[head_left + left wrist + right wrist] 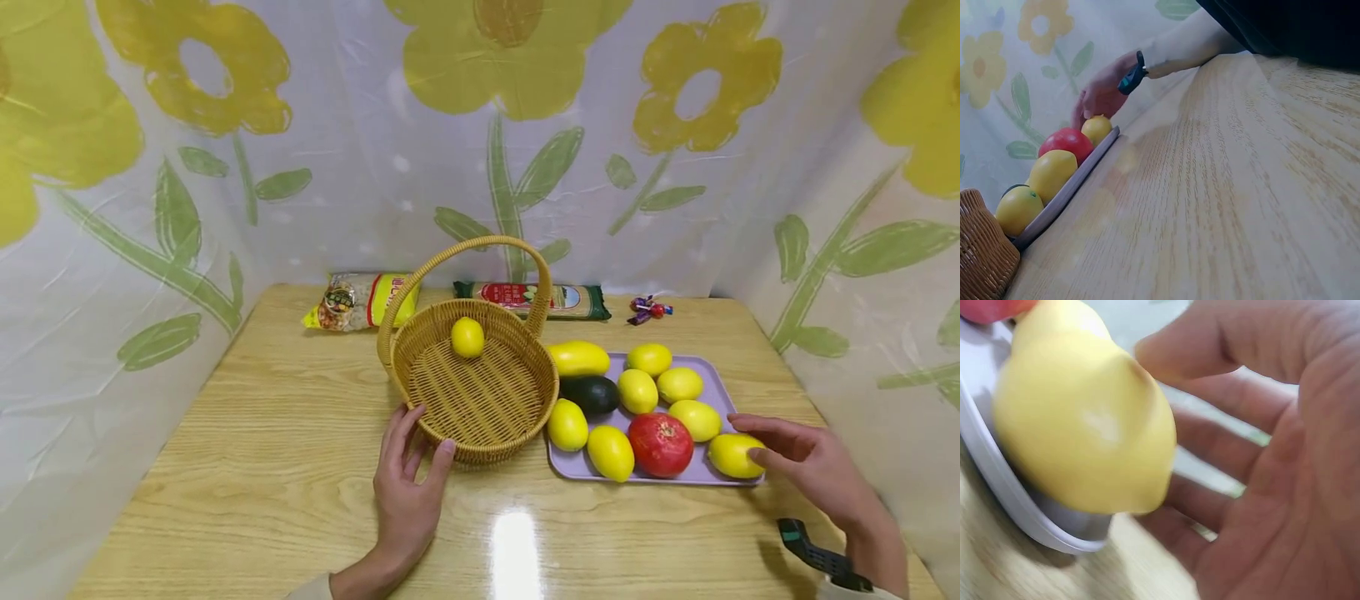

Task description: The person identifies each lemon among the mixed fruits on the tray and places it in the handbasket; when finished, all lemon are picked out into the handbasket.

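My left hand (408, 496) rests at the near left rim of a round wicker basket (480, 454) with a tall handle. Inside the basket lies one lemon (468, 337). At the right corner of a light purple tray (716, 371), my right hand (817, 471) reaches around another lemon (735, 456). Its thumb is close to that lemon, with the fingers loosely bent on the far side; the right wrist view leaves firm contact unclear. Beside it on the tray lie a red pomegranate (661, 445) and several more lemons (611, 453).
The tray also bears a long yellow fruit (580, 358) and a dark green oval one (590, 394). Behind the basket lie a yellow food bag (360, 302) and a green packet (581, 302). Small wrapped candies (648, 310) sit at the back right, near the flower-patterned curtain (345, 167).
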The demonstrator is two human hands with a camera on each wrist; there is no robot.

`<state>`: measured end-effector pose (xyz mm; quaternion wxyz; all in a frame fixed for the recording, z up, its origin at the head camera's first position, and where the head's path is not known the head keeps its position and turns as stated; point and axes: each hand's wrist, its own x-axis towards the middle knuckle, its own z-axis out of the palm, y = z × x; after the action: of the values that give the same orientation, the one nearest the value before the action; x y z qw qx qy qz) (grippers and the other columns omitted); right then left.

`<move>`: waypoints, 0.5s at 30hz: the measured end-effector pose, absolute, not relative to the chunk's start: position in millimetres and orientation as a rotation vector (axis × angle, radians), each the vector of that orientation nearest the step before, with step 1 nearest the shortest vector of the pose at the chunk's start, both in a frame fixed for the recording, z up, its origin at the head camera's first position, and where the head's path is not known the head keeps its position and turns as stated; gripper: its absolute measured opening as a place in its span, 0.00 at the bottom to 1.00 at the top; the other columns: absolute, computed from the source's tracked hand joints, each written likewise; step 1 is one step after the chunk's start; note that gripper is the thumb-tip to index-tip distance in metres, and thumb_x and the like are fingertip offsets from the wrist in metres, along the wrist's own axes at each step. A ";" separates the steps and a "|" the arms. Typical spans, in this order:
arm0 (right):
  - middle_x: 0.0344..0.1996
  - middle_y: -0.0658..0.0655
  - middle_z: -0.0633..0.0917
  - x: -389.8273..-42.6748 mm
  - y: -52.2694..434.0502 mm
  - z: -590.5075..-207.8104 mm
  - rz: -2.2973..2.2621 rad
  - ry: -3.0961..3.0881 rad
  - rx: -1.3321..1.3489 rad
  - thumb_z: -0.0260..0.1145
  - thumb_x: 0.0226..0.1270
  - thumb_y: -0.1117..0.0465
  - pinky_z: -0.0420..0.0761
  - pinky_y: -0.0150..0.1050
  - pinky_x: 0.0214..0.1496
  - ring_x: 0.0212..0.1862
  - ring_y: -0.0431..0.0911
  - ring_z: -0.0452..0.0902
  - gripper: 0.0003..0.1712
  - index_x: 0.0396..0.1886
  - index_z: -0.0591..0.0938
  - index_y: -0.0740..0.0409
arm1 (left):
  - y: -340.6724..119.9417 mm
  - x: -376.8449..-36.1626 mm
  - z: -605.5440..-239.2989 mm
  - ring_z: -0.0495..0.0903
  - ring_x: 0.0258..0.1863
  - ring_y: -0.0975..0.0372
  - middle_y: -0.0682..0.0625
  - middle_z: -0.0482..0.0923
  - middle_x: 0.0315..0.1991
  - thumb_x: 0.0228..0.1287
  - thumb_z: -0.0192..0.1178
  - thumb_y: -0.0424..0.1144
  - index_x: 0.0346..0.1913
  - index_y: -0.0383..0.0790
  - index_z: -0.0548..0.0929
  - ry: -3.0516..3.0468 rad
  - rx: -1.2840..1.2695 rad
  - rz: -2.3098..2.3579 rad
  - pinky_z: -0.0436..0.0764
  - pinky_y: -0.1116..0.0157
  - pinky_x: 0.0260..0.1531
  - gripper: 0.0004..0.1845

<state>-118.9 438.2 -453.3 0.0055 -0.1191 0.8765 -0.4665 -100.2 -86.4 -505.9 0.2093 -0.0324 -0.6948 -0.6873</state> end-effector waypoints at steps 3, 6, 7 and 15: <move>0.62 0.38 0.90 -116.4 443.7 -453.7 -1.391 2.726 -0.314 0.69 0.80 0.67 0.85 0.20 0.55 0.59 0.24 0.82 0.23 0.70 0.82 0.70 | -85.9 -100.8 -506.0 0.65 0.81 0.40 0.33 0.56 0.85 0.77 0.69 0.31 0.79 0.41 0.73 -1.934 -0.097 -1.905 0.76 0.63 0.76 0.32; 0.61 0.33 0.88 -113.4 448.4 -454.1 -1.334 2.691 -0.246 0.71 0.79 0.65 0.85 0.21 0.53 0.57 0.24 0.81 0.27 0.73 0.80 0.69 | -85.4 -100.9 -506.0 0.66 0.80 0.41 0.33 0.56 0.85 0.77 0.69 0.30 0.79 0.42 0.73 -1.932 -0.100 -1.902 0.77 0.65 0.76 0.32; 0.61 0.32 0.87 -112.6 449.1 -454.1 -1.326 2.674 -0.221 0.72 0.79 0.65 0.86 0.21 0.53 0.57 0.24 0.82 0.28 0.74 0.79 0.68 | -85.3 -100.9 -506.1 0.66 0.80 0.41 0.33 0.56 0.85 0.77 0.69 0.30 0.79 0.42 0.73 -1.933 -0.100 -1.903 0.77 0.65 0.76 0.32; 0.59 0.26 0.84 -112.3 450.4 -455.8 -1.298 2.686 -0.216 0.73 0.78 0.64 0.86 0.22 0.52 0.56 0.24 0.82 0.30 0.74 0.79 0.68 | -85.4 -101.1 -507.5 0.66 0.81 0.40 0.34 0.56 0.85 0.77 0.69 0.32 0.79 0.42 0.73 -1.949 -0.087 -1.896 0.76 0.64 0.76 0.31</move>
<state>-112.3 450.4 -455.8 0.0752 -0.0719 0.8955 -0.4328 -101.1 -85.4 -507.5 0.2089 -0.0312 -0.7005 -0.6817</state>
